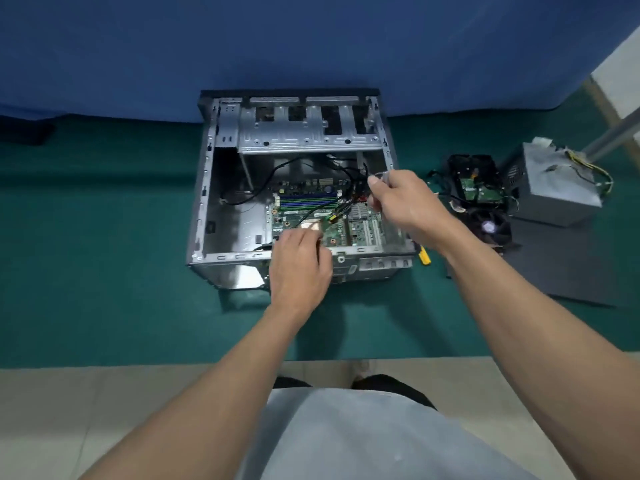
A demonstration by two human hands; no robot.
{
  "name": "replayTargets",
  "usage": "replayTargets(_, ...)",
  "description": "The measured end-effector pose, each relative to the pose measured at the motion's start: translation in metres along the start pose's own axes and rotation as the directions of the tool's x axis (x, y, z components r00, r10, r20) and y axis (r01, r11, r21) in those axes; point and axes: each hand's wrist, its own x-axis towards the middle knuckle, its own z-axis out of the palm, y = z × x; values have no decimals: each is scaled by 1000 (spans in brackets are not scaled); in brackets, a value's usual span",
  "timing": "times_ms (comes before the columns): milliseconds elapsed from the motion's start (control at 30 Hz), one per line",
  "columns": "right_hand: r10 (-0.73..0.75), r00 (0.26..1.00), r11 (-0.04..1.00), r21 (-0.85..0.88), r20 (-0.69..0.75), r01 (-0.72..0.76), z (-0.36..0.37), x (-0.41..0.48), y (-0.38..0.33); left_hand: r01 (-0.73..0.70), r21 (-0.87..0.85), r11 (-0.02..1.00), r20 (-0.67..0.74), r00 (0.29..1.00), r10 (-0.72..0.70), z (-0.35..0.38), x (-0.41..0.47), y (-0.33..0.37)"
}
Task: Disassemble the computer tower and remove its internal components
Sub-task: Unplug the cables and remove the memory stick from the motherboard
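The open grey computer tower point(207, 188) lies on its side on a green mat, its drive cage point(308, 133) at the far end. A green motherboard point(360, 226) sits inside, with black cables point(349, 199) running over it. My right hand point(405, 202) is closed on a bundle of these cables, lifted above the board's right side. My left hand point(298, 265) reaches over the near case wall, fingers curled down onto the board near its centre; what the fingertips touch is hidden.
To the right of the case lie a hard drive point(479, 187), a cooler fan point(490, 228), a grey power supply point(554, 188) and a dark side panel point(561, 268). A yellow-handled tool point(424, 256) lies by the case's near right corner. A blue wall stands behind.
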Motion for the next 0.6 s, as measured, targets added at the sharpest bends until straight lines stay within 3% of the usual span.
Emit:
replayTargets(67, 42, 997, 975, 222, -62, -28, 17, -18, -10, 3, 41, 999, -75, 997, 0, -13, -22, -23)
replayTargets(100, 37, 997, 971, 237, -62, -21, 24, -27, -13, 28, 45, 999, -99, 995, -23, -19, -31, -32)
replayTargets(200, -94, 995, 994, 56, -26, 96, 40, -52, -11, 161, -2, 987, -175, 972, -159, -31, -47, -51)
replayTargets(267, -160, 987, 981, -115, -14, 158, 42, -67, -1, 325, -92, 941, -174, 926, -336, -34, -50, -56)
replayTargets(367, -94, 981, 986, -155, -168, 68, 50, -83, 14, 640, -240, 730, 108, 764, -636, -30, -45, -65)
replayTargets(433, 58, 960, 996, 86, -272, -36, 61, -85, 24, 750, -271, 603, 350, 661, -664, -24, -39, -67)
replayTargets(533, 257, 954, 862, 482, -157, -154, 80, -86, 32, 852, -419, 314, 559, 515, -650, -15, -34, -63)
replayTargets(600, 308, 950, 783, 584, -61, -216, 95, -86, 38, 863, -474, 177, 604, 465, -647, -9, -33, -61)
